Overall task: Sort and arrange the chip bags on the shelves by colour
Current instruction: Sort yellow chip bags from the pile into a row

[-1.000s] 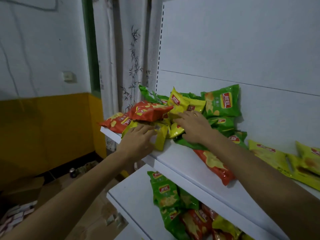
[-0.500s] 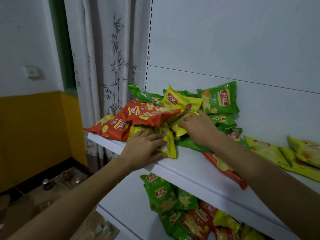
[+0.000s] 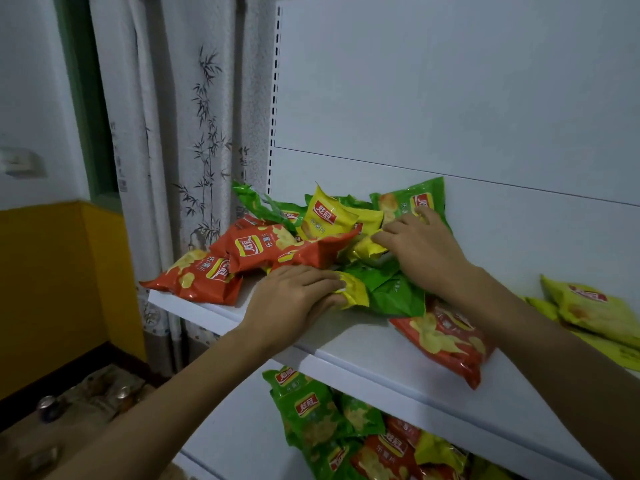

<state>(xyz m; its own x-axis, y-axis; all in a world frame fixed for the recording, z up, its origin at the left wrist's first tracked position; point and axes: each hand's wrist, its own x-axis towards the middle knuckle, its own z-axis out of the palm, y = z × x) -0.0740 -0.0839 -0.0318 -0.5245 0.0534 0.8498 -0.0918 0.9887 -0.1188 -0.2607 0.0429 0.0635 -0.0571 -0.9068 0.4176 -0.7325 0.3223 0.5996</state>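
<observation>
Chip bags (image 3: 311, 252) are lying in a mixed heap at the left end of the upper shelf (image 3: 360, 344). My left grip (image 3: 294, 299) is resting on the shelf board at the front of the heap. Its fingers and thumb are pinching the corner of a flat yellow bag (image 3: 353, 292). My right grip (image 3: 426, 247) is lying deeper in the heap, with its fingers sitting bent over a crumpled yellow bag (image 3: 367, 249). The thumb is hiding underneath, so I cannot tell whether this grip is holding that bag or only pressing on it.

At the left, an upper red bag (image 3: 256, 249) is overlapping a lower red bag (image 3: 201, 277) at the shelf's very end. An upright yellow bag (image 3: 323, 216) is standing behind them. A green bag (image 3: 408, 202) is leaning on the white back panel (image 3: 450, 98), just behind my right fingers. A flat green bag (image 3: 391, 292) is lying between my two grips, and a third red bag (image 3: 446, 337) is lying under my right forearm. Further right, apart from the heap, more yellow bags (image 3: 588, 310) are lying together.

Below, the lower shelf (image 3: 235, 427) is carrying green (image 3: 311, 414) and red (image 3: 388, 448) bags jumbled together. A patterned curtain (image 3: 194, 133) is hanging to the left of the shelves.
</observation>
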